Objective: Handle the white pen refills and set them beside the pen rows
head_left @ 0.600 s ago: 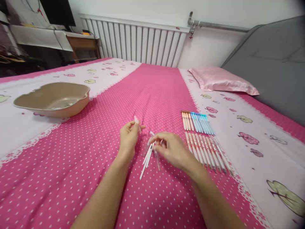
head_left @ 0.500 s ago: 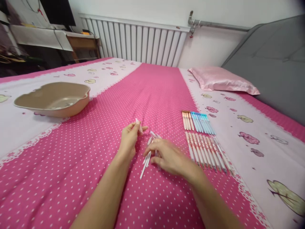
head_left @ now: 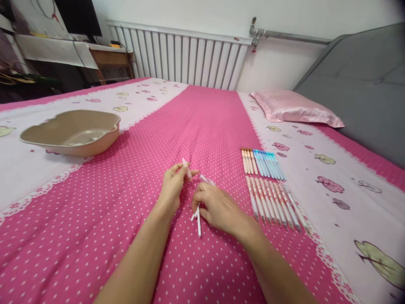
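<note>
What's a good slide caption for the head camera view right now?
Left hand pinching a pale piece, right hand at white sticks, beside two rows of pens on a pink dotted bedspread.

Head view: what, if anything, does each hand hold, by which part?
Left hand pinches a pale piece mid-length; right hand covers a white stick at its far end, grip unclear.

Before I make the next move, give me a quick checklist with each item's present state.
1. Pale piece held in the left hand: ok.
2. White stick firmly gripped by the right hand: cannot tell; the hand hides its upper end.
3. Hands apart from each other: ok, a gap shows between them.
4. Clear parts fully in view: not ok, the right hand partly covers them.
5. Red-patterned pens lined up side by side: ok.
6. Basin away from both hands: ok.
</note>
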`<state>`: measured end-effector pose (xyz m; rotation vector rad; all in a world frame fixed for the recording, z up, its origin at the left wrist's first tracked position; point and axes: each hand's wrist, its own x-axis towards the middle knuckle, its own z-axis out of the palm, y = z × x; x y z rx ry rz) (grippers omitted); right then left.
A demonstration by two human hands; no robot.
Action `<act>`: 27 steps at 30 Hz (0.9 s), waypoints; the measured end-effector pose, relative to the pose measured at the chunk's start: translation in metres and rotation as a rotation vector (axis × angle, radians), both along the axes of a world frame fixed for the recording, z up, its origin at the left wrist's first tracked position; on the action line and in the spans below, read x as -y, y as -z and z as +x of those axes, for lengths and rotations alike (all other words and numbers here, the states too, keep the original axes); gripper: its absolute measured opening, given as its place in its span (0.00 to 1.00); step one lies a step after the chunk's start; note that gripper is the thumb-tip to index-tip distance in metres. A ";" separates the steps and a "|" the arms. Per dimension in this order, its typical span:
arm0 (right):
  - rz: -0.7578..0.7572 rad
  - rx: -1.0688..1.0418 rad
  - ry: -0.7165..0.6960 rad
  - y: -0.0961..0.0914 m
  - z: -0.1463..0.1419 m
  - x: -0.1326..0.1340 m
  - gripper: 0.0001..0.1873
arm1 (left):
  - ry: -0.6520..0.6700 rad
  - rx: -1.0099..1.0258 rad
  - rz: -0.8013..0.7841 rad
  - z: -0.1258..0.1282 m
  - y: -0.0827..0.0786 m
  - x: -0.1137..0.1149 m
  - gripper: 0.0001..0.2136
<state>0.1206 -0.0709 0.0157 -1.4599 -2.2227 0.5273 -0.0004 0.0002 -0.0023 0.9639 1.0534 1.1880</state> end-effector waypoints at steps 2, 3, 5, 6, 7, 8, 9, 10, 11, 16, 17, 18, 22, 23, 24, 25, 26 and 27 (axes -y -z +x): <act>0.005 -0.040 -0.018 -0.001 0.003 -0.002 0.13 | 0.002 0.008 -0.014 0.000 -0.002 0.001 0.09; 0.008 -0.065 -0.026 -0.002 0.004 -0.003 0.14 | 0.005 0.015 -0.021 0.000 -0.003 0.002 0.08; 0.013 -0.112 -0.032 -0.005 0.007 -0.004 0.14 | 0.012 0.029 -0.029 0.001 -0.004 0.002 0.07; 0.015 -0.133 -0.034 -0.007 0.009 -0.004 0.14 | 0.015 0.035 -0.029 0.001 -0.004 0.002 0.07; 0.019 -0.157 -0.033 -0.010 0.011 -0.004 0.14 | 0.014 0.038 -0.025 0.001 -0.003 0.001 0.07; 0.022 -0.191 -0.030 -0.013 0.013 -0.003 0.14 | 0.018 0.035 -0.019 0.001 -0.003 0.001 0.08; 0.023 -0.238 -0.016 -0.017 0.014 -0.003 0.13 | 0.031 0.028 -0.007 0.001 -0.002 0.001 0.08; 0.026 -0.302 0.008 -0.020 0.016 -0.002 0.13 | 0.050 0.020 0.016 0.001 -0.002 0.001 0.09; 0.029 -0.383 0.041 -0.023 0.017 -0.002 0.12 | 0.077 0.010 0.051 0.001 -0.002 0.001 0.09; 0.126 -0.813 0.317 -0.030 0.019 -0.001 0.25 | 0.249 -0.050 0.275 0.005 -0.009 0.009 0.10; 0.168 -0.859 0.369 -0.031 0.019 -0.001 0.30 | 0.277 -0.056 0.287 0.005 -0.011 0.011 0.11; 0.215 -0.887 0.410 -0.031 0.019 0.000 0.33 | 0.300 -0.056 0.289 0.006 -0.012 0.012 0.11; 0.397 -0.894 0.453 -0.036 0.020 0.002 0.37 | 0.377 -0.033 0.254 0.008 -0.015 0.016 0.13; 0.428 -0.885 0.458 -0.037 0.020 0.003 0.37 | 0.406 -0.023 0.235 0.008 -0.015 0.016 0.13; 0.456 -0.875 0.464 -0.037 0.020 0.003 0.36 | 0.437 -0.014 0.216 0.008 -0.015 0.017 0.13; 0.481 -0.867 0.470 -0.038 0.021 0.003 0.36 | 0.473 -0.007 0.199 0.007 -0.015 0.017 0.13; 0.506 -0.861 0.475 -0.037 0.021 0.002 0.35 | 0.512 -0.004 0.187 0.007 -0.015 0.018 0.13; 0.529 -0.860 0.478 -0.037 0.022 0.001 0.34 | 0.552 -0.006 0.179 0.006 -0.015 0.018 0.14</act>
